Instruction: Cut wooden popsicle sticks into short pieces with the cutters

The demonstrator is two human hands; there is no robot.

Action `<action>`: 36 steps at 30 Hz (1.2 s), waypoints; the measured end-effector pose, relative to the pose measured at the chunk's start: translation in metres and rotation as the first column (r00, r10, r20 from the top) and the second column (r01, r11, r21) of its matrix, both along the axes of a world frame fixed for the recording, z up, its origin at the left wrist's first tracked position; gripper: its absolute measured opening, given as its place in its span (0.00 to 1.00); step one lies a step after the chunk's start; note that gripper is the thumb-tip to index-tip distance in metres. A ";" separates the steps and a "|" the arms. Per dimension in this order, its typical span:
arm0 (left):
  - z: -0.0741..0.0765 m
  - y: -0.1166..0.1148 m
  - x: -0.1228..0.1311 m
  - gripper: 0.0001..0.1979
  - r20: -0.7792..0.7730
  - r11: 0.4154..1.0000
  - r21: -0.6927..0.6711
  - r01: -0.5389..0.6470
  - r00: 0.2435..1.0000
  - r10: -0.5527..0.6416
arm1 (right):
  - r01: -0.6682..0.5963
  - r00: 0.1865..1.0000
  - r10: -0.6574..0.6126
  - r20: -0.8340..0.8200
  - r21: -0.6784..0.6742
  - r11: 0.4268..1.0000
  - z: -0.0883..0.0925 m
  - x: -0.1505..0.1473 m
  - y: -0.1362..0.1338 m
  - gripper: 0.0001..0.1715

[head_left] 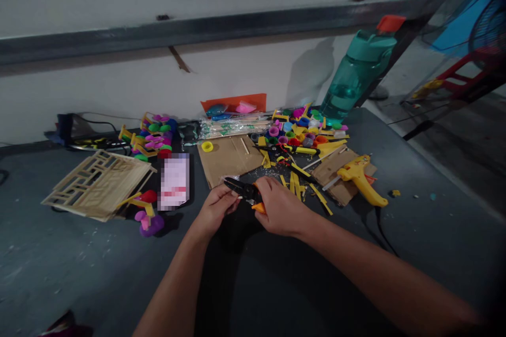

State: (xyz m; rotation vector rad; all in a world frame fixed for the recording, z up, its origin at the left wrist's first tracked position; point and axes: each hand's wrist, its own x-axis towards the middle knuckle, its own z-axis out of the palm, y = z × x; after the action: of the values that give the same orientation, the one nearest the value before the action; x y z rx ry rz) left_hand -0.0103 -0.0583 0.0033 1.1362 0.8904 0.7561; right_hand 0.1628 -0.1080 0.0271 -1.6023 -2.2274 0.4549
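Observation:
My right hand (282, 205) is closed around the orange handles of a black-jawed pair of pliers (245, 189). The jaws point left, over the fingers of my left hand (217, 208). That hand is pinched around a small pale piece (239, 196), whose end just shows by the jaws; its kind is too small to tell. Beyond both hands lies a flat piece of cardboard (221, 160) with a yellow bottle cap (207, 146) and a short wooden stick (245, 146) on it. Yellow strips (295, 184) are scattered right of the pliers.
A yellow glue gun (361, 179) rests on cardboard at right, its cord trailing forward. Coloured caps (294, 139) and a teal bottle (356, 73) stand behind. At left are a wooden stick frame (98, 184), a purple-based figure (149, 221) and a blurred-out phone-like rectangle (174, 181).

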 end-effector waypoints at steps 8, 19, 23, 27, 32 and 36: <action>0.009 -0.005 0.002 0.09 0.168 0.989 -0.141 -0.042 0.984 0.066 | -0.006 0.999 0.007 -0.032 0.049 0.999 -0.002 -0.001 -0.001 0.27; 0.013 -0.007 0.002 0.06 0.169 0.959 -0.272 -0.083 0.977 0.133 | -0.058 0.998 0.058 -0.001 0.081 0.995 -0.002 -0.004 -0.002 0.29; 0.006 -0.005 -0.001 0.08 0.135 0.953 -0.281 -0.111 0.979 0.154 | -0.062 0.998 0.061 0.010 0.066 0.996 -0.001 -0.004 -0.002 0.26; 0.005 -0.003 -0.003 0.08 0.167 0.967 -0.255 -0.009 0.985 0.054 | -0.055 0.998 0.055 0.002 0.034 0.998 -0.001 -0.004 -0.002 0.20; 0.009 -0.002 -0.001 0.10 0.203 0.968 -0.247 0.050 0.979 0.001 | -0.028 0.999 0.029 0.034 -0.022 0.999 -0.003 -0.004 -0.002 0.18; 0.015 -0.005 0.002 0.07 0.223 0.962 -0.272 0.036 0.974 0.026 | -0.049 0.998 0.047 0.031 0.050 0.998 -0.002 -0.004 -0.002 0.26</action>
State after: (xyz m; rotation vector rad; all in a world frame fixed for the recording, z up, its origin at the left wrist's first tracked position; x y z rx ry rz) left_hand -0.0084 -0.0629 0.0187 0.7897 0.7726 0.7159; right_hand 0.1592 -0.1095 0.0250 -1.5431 -2.2854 0.3865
